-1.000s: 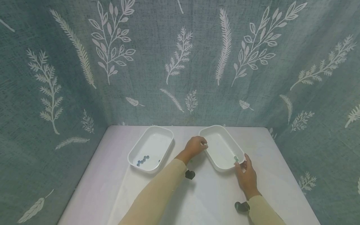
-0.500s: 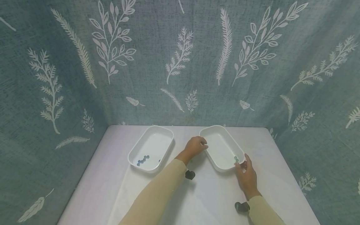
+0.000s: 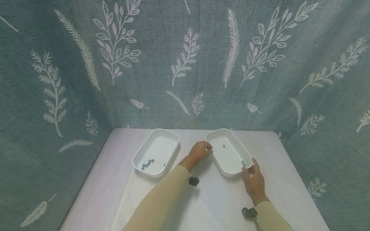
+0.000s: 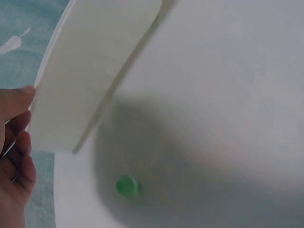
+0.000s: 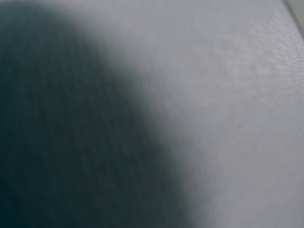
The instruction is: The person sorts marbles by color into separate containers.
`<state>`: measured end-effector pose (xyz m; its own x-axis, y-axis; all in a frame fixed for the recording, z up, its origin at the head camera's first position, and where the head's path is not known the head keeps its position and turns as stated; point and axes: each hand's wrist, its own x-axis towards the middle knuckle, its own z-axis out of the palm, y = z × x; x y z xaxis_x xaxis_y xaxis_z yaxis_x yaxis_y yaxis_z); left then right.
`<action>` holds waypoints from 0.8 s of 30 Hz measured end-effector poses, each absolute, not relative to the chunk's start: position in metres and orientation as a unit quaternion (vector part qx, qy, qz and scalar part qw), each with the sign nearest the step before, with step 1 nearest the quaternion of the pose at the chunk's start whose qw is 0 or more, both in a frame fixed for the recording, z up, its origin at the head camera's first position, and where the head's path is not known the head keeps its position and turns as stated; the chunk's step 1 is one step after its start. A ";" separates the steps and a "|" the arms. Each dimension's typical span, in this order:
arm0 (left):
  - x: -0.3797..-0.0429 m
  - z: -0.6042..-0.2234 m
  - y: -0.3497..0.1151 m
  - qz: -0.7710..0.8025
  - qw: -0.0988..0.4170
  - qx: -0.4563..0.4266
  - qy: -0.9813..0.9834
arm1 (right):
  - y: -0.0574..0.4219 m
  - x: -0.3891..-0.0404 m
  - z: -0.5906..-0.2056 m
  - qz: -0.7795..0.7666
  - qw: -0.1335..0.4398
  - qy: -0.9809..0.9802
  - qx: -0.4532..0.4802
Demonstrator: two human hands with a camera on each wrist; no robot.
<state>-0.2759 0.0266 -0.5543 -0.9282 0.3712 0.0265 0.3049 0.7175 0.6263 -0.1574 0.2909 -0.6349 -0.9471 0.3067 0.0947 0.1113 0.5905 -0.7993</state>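
Observation:
A white tray (image 3: 228, 175) stands at the back right, with small green glass pieces (image 3: 243, 163) in its near corner and one small round piece (image 3: 224, 146) farther back. My right hand (image 3: 255, 184) grips its near right corner, thumb over the rim. My left hand (image 3: 200, 151) is at its left rim, fingers loosely curled with nothing visible between them; in the left wrist view the left fingers (image 4: 19, 142) are right at the tray's edge. A green glass piece (image 4: 127, 185) lies on the table in shadow. The right wrist view shows only a dark blur and white surface.
A second white tray (image 3: 155, 175) stands at the back left. It holds several blue glass pieces (image 3: 147, 165) and a dark one (image 3: 164, 165) at its right wall. A patterned green curtain (image 3: 185, 109) rises behind and beside the white table (image 3: 214, 205).
A small round piece has appeared on the floor of the right tray, just beyond the left fingertips. The left hand has lowered slightly; the right hand keeps its hold.

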 end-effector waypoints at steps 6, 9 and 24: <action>-0.269 -0.556 0.011 0.319 0.039 0.183 0.929 | 0.291 -0.157 -0.633 0.437 0.108 -0.885 -0.119; -0.267 -0.556 0.002 0.316 0.040 0.186 0.930 | 0.291 -0.156 -0.633 0.440 0.107 -0.884 -0.115; -0.251 -0.576 -0.019 0.297 0.084 0.171 0.936 | 0.291 -0.157 -0.633 0.441 0.107 -0.883 -0.116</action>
